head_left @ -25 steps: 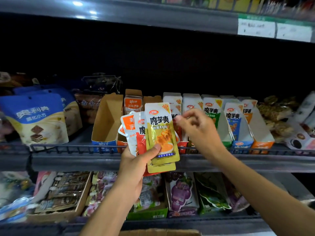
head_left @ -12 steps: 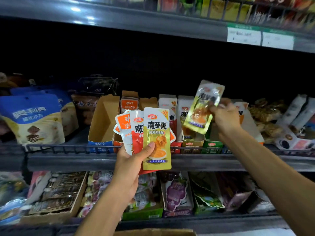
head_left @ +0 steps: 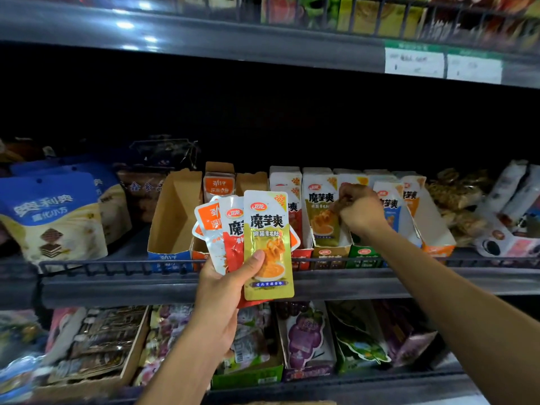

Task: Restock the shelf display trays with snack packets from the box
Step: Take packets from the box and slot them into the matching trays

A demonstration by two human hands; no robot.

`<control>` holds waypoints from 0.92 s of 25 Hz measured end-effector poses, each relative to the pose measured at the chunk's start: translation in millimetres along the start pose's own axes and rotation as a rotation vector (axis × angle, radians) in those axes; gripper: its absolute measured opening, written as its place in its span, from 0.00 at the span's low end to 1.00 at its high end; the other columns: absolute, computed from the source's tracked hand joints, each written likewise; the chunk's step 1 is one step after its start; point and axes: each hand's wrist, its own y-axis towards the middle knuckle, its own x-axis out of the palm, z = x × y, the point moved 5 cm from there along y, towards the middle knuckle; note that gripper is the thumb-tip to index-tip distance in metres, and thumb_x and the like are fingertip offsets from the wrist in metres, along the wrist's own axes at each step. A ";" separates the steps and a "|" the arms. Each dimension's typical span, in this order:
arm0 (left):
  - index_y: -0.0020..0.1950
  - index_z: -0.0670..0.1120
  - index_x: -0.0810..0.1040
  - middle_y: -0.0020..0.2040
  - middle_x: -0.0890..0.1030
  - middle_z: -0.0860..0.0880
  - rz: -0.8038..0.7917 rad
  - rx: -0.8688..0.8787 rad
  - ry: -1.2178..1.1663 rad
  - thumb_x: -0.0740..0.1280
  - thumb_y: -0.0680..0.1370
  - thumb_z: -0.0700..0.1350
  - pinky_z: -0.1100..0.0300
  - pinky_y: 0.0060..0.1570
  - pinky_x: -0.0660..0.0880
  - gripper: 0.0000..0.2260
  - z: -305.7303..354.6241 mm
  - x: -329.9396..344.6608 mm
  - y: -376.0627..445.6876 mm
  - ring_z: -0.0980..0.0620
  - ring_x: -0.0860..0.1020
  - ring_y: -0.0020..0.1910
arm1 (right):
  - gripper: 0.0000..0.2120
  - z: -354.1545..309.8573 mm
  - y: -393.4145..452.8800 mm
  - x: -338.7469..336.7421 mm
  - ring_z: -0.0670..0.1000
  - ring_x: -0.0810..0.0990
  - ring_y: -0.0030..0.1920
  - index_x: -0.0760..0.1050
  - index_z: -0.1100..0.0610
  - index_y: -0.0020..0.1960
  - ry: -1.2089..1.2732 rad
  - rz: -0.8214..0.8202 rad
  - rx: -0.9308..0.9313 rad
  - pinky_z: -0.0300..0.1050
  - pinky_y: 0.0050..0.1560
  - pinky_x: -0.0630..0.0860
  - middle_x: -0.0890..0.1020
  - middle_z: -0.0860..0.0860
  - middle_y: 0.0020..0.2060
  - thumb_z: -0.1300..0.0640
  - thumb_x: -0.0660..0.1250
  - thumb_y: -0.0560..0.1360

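Shelf (head_left: 175,290), dark metal with wire rail, carries row of cardboard display trays. I'd seat packet upright in yellow-fronted tray (head_left: 328,252). Left hand (head_left: 225,287) grips fan of foil packets, yellow one (head_left: 267,244) frontmost. Right hand (head_left: 361,210) curled at tray; whether pinching packet, cannot tell.

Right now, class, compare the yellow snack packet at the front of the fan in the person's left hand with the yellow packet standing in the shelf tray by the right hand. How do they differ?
The held yellow packet is off the shelf, gripped in the left hand in front of red and orange packets; the trayed yellow packet stands in its tray, touched by the right hand. The held one shows fully; the trayed one's foot is hidden. Both share the same print.
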 end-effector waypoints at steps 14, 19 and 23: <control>0.60 0.50 0.79 0.52 0.87 0.49 -0.020 0.012 -0.021 0.74 0.73 0.39 0.48 0.48 0.81 0.17 3.4 -0.2 -2.5 0.48 0.86 0.49 | 0.10 -42.7 -52.6 -1.2 0.47 0.77 0.36 0.72 0.56 0.50 0.208 0.063 -0.016 0.42 0.35 0.75 0.77 0.49 0.37 0.49 0.65 0.78; 0.60 0.50 0.80 0.51 0.87 0.49 -0.027 0.047 -0.007 0.74 0.69 0.42 0.52 0.45 0.83 0.19 2.6 7.7 -9.0 0.48 0.85 0.50 | 0.14 -99.6 -103.7 18.4 0.49 0.85 0.43 0.73 0.55 0.53 0.764 -0.422 0.021 0.43 0.41 0.81 0.85 0.53 0.44 0.54 0.74 0.71; 0.61 0.51 0.79 0.52 0.87 0.49 -0.020 0.010 -0.082 0.71 0.74 0.43 0.52 0.43 0.83 0.16 2.1 5.9 -11.1 0.48 0.86 0.50 | 0.13 -93.7 -100.4 16.3 0.51 0.86 0.42 0.72 0.55 0.56 0.882 -0.451 0.135 0.42 0.37 0.80 0.86 0.53 0.43 0.62 0.71 0.74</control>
